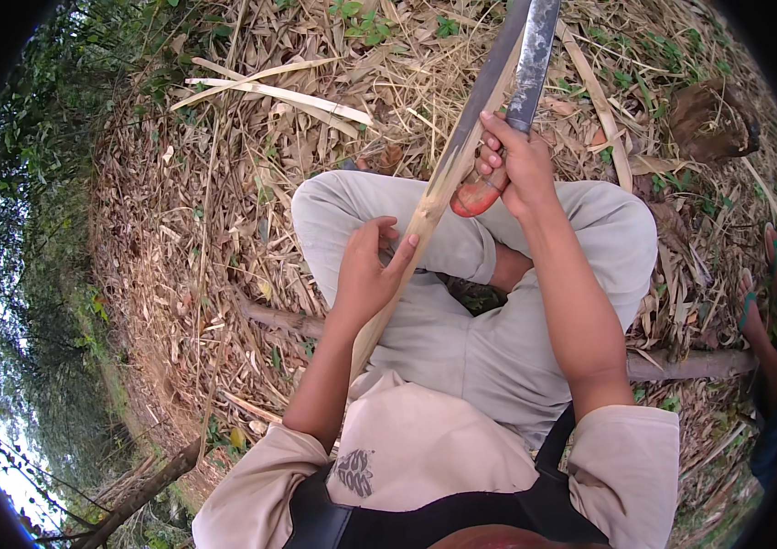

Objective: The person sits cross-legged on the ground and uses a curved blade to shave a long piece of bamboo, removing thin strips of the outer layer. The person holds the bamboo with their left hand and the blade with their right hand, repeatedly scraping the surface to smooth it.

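A long wooden stick (pixel 427 212) slants from my lap up past the top edge of the view. Its lower part is pale and stripped, and its upper part keeps dark bark. My left hand (pixel 372 273) rests around the pale part, thumb on the wood's face and fingers along its left side. In my right hand (pixel 518 166) is a machete, its worn dark blade (pixel 532 69) pointing away from me, next to the stick. The red end of its handle (pixel 474 196) shows below my closed fingers. Both hands are above my crossed legs.
Several pale split strips (pixel 288 99) lie on the dry leaf litter at the far left. Another strip (pixel 597 105) and a cut stump (pixel 713 121) are at the far right. A branch (pixel 688 366) runs beneath me. Another person's sandalled feet (pixel 751 316) show at right.
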The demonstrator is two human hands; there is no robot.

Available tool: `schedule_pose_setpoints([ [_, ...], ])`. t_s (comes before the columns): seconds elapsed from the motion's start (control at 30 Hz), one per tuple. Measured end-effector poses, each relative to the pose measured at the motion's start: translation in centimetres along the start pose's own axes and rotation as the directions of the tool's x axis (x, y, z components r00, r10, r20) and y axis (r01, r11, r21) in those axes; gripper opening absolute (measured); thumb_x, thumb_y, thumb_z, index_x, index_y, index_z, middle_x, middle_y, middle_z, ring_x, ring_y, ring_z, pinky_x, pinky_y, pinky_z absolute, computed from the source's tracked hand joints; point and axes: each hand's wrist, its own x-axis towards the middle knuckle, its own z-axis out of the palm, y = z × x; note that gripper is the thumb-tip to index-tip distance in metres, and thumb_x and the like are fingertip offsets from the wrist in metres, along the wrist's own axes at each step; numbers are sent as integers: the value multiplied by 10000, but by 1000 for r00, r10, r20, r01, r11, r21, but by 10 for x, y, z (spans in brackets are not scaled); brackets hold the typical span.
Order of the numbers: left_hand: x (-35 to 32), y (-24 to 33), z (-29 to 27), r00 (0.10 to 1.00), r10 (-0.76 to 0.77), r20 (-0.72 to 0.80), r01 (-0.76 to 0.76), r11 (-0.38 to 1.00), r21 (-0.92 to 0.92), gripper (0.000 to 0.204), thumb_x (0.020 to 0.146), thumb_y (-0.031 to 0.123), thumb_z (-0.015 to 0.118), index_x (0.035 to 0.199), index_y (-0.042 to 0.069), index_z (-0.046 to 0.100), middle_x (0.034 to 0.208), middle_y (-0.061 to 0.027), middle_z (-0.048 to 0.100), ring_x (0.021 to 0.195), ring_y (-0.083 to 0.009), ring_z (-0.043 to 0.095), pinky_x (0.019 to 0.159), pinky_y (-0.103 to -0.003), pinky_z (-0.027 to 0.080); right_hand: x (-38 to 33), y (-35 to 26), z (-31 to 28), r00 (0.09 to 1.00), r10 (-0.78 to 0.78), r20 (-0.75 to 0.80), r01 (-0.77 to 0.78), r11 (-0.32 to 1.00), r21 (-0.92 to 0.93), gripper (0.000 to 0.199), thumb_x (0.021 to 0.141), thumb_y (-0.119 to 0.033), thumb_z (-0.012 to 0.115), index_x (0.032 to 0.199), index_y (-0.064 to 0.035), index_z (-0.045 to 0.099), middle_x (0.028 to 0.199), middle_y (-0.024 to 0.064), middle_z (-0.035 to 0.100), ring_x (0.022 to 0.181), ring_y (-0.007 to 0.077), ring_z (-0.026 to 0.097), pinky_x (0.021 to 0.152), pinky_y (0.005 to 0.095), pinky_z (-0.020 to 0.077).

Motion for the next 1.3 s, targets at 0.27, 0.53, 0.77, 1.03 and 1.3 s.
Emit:
schedule_pose_setpoints([
  [0.27,23,29,-17,672,-226,705,733,336,-591,323,1043,370,533,1021,49,556,691,1,479,531,-72,433,470,-229,408,-14,-19,17,993,-66,-96,48,982,-181,318,983,-318,655,1095,-25,608,647,-25,460,475,60,427,439,241,361],
  [0.53,65,69,-50,754,-229,615,656,225,-720,331,1080,322,416,1057,25,561,707,-19,471,537,-81,422,452,-210,370,-55,-5,13,657,-428,620,723,127,-679,364,941,-332,701,1089,-1,664,731,72,640,573,167,614,518,297,490],
  [0.77,65,88,-49,860,-222,459,509,326,-797,264,1055,206,435,1065,-16,577,827,-81,570,558,-113,480,477,-224,384,-64,4,7,632,-378,677,733,8,-680,358,739,-143,805,1047,-31,662,863,117,689,714,295,692,607,362,538],
  [1.03,56,93,-41,877,-252,409,480,478,-736,218,1029,239,564,1004,23,574,819,-44,566,583,-82,468,500,-219,361,-54,-4,6,555,-437,708,703,-208,-680,278,679,-171,790,898,-87,640,749,69,618,641,281,641,584,387,493],
  [1.3,47,95,-28,904,-221,366,425,549,-720,352,997,340,634,935,-6,607,687,14,510,561,-68,451,498,-253,370,-58,-3,3,601,-493,629,651,-155,-743,141,680,-165,742,768,-92,659,645,70,621,583,270,639,549,384,478],
])
